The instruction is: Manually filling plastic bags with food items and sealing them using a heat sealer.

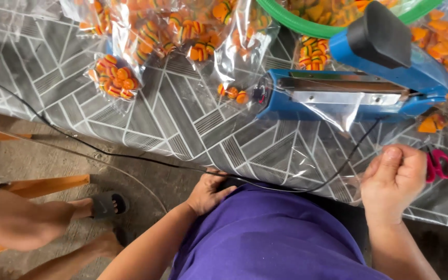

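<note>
Head view: a table covered in grey geometric-patterned cloth (182,119) stands over a concrete floor. A blue heat sealer (359,88) sits at the far right edge, within reach, an empty clear bag (338,111) hanging from its bar. Sealed bags of orange candies (116,77) lie behind it. The right hand (394,179) is curled shut on clear film near the red scissors (438,164). The left hand (207,193) rests at the table edge, fingers bent; its hold cannot be determined. A black cord (130,155) runs below.

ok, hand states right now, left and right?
Left hand: fingers curled at the table edge by the black cable; grip cannot be told.
Right hand: closed, pinching a clear plastic bag.
</note>
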